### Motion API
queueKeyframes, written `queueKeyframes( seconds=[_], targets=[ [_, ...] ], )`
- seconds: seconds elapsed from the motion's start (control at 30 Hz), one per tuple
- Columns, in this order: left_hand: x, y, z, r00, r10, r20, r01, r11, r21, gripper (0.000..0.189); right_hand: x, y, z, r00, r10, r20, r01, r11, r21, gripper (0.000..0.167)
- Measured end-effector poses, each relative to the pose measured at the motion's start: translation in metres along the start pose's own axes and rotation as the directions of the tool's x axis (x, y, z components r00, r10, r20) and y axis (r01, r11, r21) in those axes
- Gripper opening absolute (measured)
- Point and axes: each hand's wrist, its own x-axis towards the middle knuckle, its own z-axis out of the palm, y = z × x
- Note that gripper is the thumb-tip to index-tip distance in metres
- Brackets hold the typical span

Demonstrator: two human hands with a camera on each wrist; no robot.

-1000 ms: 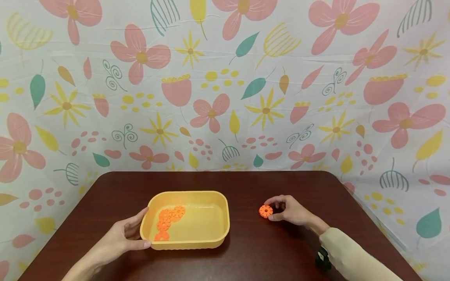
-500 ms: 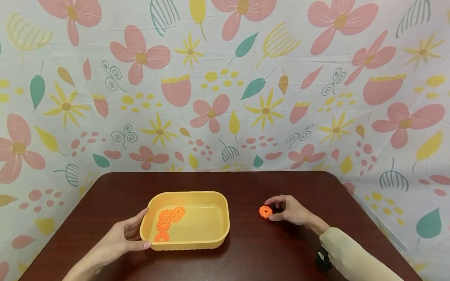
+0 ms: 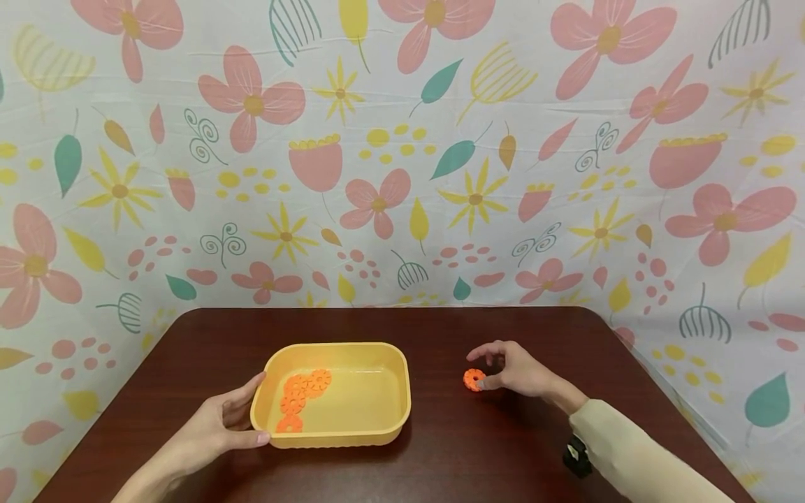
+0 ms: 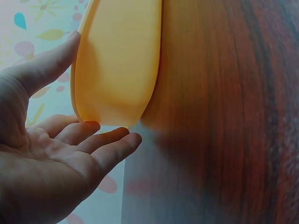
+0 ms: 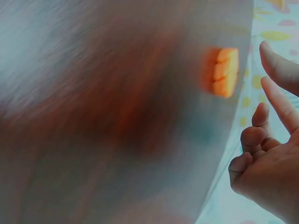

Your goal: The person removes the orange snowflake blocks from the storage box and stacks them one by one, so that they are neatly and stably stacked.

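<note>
One disc [image 3: 474, 379] at tray's [image 3: 383, 427] 3 o'clock: right hand [image 3: 518, 370] just lifted, fingers released; left hand [image 3: 216, 427] lies open against tray.

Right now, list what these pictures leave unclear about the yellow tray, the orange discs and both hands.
- Orange disc on the table: right wrist view is motion-blurred, shape unreadable; whether the right hand touches it cannot be told.
- Discs in the yellow tray: overlapping and small in the head view, count uncertain.
- Tray interior: left wrist view shows only its outer wall.
- Left hand: fingers behind the tray are hidden in the head view.
</note>
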Motion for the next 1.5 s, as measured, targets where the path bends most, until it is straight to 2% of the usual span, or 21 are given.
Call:
queueKeyframes(
  seconds=[0.37, 0.57, 0.8, 0.97, 1.1, 1.33, 1.5],
  targets=[
    [-0.002, 0.0, -0.001, 1.0, 0.016, -0.008, -0.016, 1.0, 0.015, 0.101, 0.029, -0.055, 0.024, 0.993, -0.107, 0.045, 0.107, 0.994, 0.004, 0.036],
    [-0.001, 0.0, -0.001, 1.0, 0.03, 0.0, -0.03, 0.999, 0.014, 0.1, 0.047, -0.079, 0.046, 0.976, -0.206, 0.076, 0.205, 0.979, 0.013, 0.037],
    [0.0, -0.002, -0.001, 0.999, 0.046, -0.002, -0.046, 0.999, 0.02, 0.1, 0.064, -0.107, 0.072, 0.955, -0.253, 0.153, 0.248, 0.967, 0.052, 0.036],
    [0.0, -0.003, -0.002, 0.999, 0.038, -0.015, -0.038, 0.999, 0.017, 0.101, 0.077, -0.12, 0.093, 0.939, -0.282, 0.198, 0.277, 0.959, 0.051, 0.035],
    [0.0, -0.003, -0.002, 0.999, 0.031, -0.02, -0.031, 1.0, 0.003, 0.101, 0.084, -0.128, 0.11, 0.932, -0.279, 0.232, 0.267, 0.96, 0.082, 0.036],
    [0.0, -0.002, -0.001, 0.998, 0.064, -0.004, -0.064, 0.998, -0.018, 0.099, 0.095, -0.137, 0.136, 0.912, -0.317, 0.26, 0.292, 0.948, 0.129, 0.037],
    [0.0, -0.003, -0.001, 0.999, 0.042, -0.018, -0.042, 0.999, -0.003, 0.099, 0.1, -0.142, 0.15, 0.898, -0.314, 0.309, 0.291, 0.949, 0.119, 0.04]
  ],
)
